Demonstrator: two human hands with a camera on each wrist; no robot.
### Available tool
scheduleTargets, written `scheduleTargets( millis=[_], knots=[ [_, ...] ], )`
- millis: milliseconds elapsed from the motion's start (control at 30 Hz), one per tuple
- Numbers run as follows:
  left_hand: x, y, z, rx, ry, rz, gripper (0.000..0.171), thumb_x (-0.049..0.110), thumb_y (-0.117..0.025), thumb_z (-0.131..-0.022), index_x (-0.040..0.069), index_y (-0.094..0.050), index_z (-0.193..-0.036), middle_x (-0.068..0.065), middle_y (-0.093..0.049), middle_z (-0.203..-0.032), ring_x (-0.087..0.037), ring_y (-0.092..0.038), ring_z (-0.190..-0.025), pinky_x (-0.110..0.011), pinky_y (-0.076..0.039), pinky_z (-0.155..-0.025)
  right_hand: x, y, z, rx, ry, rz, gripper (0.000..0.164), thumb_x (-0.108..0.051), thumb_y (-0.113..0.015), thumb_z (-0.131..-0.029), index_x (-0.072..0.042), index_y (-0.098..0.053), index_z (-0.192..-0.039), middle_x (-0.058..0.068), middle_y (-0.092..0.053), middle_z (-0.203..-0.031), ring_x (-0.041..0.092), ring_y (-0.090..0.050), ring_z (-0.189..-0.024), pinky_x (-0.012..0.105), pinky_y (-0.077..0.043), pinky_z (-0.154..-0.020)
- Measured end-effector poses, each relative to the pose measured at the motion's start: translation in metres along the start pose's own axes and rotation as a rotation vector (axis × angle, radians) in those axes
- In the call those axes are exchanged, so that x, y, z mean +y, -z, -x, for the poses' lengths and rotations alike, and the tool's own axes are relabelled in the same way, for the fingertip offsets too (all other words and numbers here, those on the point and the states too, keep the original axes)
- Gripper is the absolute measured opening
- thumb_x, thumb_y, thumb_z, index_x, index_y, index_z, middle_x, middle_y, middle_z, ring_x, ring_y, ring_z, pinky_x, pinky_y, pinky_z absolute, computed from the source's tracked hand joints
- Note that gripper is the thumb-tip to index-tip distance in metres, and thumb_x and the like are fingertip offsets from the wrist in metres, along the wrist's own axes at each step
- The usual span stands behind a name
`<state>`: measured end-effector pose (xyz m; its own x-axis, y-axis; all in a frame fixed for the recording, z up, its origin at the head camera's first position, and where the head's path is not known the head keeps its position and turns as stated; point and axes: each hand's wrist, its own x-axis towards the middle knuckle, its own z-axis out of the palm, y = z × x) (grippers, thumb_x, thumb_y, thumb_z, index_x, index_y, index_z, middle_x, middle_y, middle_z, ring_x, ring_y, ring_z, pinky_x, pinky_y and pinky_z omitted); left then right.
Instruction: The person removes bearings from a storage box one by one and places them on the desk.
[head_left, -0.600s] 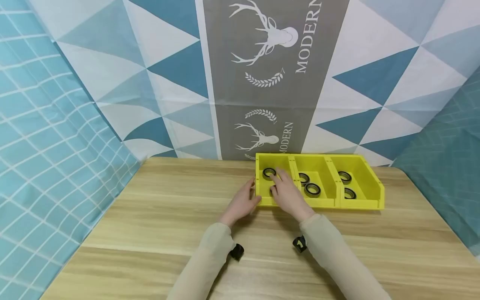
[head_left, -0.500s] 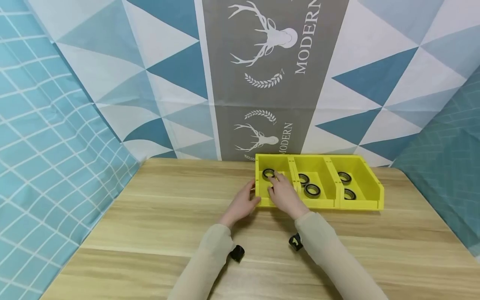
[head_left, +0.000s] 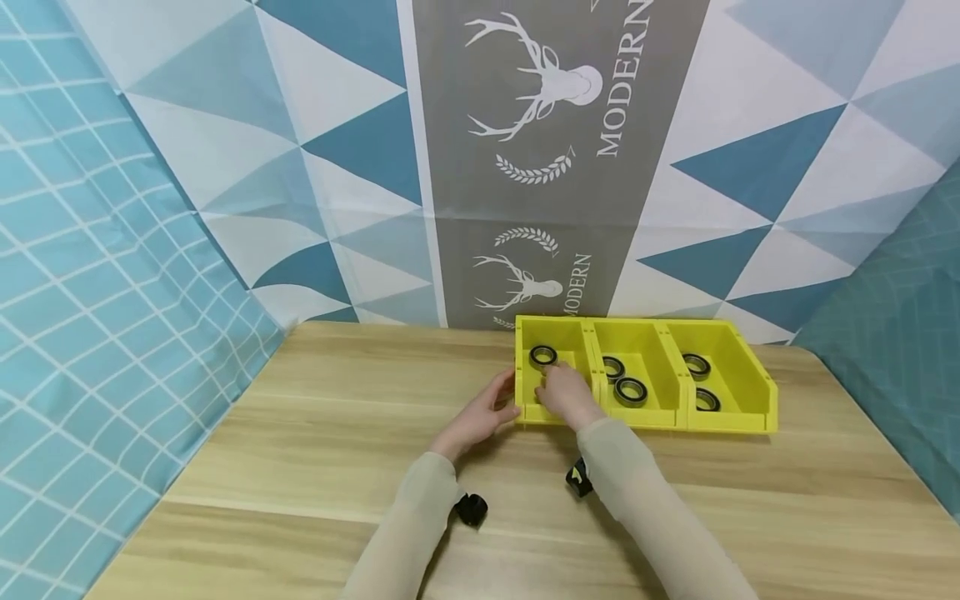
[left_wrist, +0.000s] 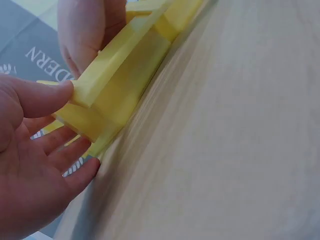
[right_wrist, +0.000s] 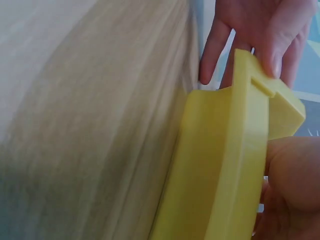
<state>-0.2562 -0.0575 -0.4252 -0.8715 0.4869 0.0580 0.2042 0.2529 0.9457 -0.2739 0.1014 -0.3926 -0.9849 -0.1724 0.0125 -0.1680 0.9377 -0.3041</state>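
Observation:
A yellow three-compartment bin [head_left: 647, 421] stands near the table's back edge, with black-rimmed ring bearings in its compartments. My left hand [head_left: 480, 419] holds the bin's left end; in the left wrist view its thumb lies on the front corner and its fingers reach along the outer side wall. My right hand [head_left: 567, 393] is down inside the left compartment, fingers bent and pointing to its floor. One bearing [head_left: 543, 357] lies just beyond those fingertips. What is under the right fingers is hidden in the head view and behind the bin wall in the right wrist view.
The middle compartment has two bearings [head_left: 630, 392] close together. Two more bearings [head_left: 696, 365] lie in the right compartment. The wooden table [head_left: 315, 400] extends left and in front of the bin, and a patterned cloth [head_left: 360, 167] hangs behind it.
The right hand has shifted slightly left and its fingers have bent more, down into the left compartment. A second bearing there, partly seen earlier, is now covered. The left hand stays at the bin.

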Motion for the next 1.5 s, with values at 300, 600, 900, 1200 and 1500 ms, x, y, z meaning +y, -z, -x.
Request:
scheduleTargets(
  millis=[300, 600, 900, 1200, 1500],
  knots=[
    [0.005, 0.0, 0.01, -0.018, -0.006, 0.172, 0.061, 0.004, -0.049, -0.084, 0.011, -0.018, -0.136, -0.014, -0.024, -0.136, -0.029, -0.023, -0.123, -0.042, -0.018, -0.101, 0.003, -0.009, -0.001, -0.012, -0.046, -0.03, 0.029, -0.025, -0.063, -0.076, 0.001, -0.061, -0.09, 0.014, -0.058, -0.086, 0.027, -0.053, -0.081, 0.038, -0.044, -0.07],
    [0.006, 0.001, 0.004, -0.025, -0.013, 0.2, 0.061, 0.005, -0.05, -0.084, 0.011, -0.019, -0.135, -0.012, -0.025, -0.137, -0.025, -0.024, -0.124, -0.04, -0.019, -0.101, 0.006, 0.001, -0.007, -0.047, -0.02, 0.003, 0.017, -0.019, -0.067, -0.071, -0.004, -0.061, -0.075, 0.006, -0.059, -0.07, 0.021, -0.055, -0.066, 0.034, -0.045, -0.06],
    [0.005, 0.002, 0.006, -0.012, -0.006, 0.208, 0.061, 0.004, -0.05, -0.084, 0.011, -0.019, -0.135, -0.013, -0.025, -0.136, -0.025, -0.023, -0.124, -0.04, -0.019, -0.101, 0.004, 0.0, -0.006, -0.025, -0.047, -0.028, 0.012, -0.011, -0.065, -0.07, -0.002, -0.061, -0.078, 0.009, -0.059, -0.074, 0.023, -0.055, -0.07, 0.034, -0.045, -0.06],
    [0.005, 0.004, 0.006, -0.025, 0.006, 0.206, 0.06, 0.005, -0.05, -0.084, 0.01, -0.018, -0.135, -0.013, -0.024, -0.137, -0.026, -0.023, -0.124, -0.04, -0.02, -0.101, 0.004, -0.005, -0.001, 0.14, -0.043, -0.124, 0.035, -0.011, -0.067, -0.068, 0.0, -0.058, -0.099, 0.015, -0.054, -0.089, 0.027, -0.053, -0.076, 0.036, -0.045, -0.062],
    [0.002, 0.003, 0.005, -0.027, -0.001, 0.211, 0.061, 0.005, -0.051, -0.084, 0.013, -0.019, -0.135, -0.012, -0.024, -0.137, -0.025, -0.023, -0.124, -0.04, -0.019, -0.101, 0.005, -0.005, 0.002, 0.15, -0.036, -0.141, 0.046, -0.014, -0.066, -0.068, 0.003, -0.052, -0.109, 0.017, -0.052, -0.095, 0.027, -0.052, -0.077, 0.035, -0.046, -0.064]
  ],
)
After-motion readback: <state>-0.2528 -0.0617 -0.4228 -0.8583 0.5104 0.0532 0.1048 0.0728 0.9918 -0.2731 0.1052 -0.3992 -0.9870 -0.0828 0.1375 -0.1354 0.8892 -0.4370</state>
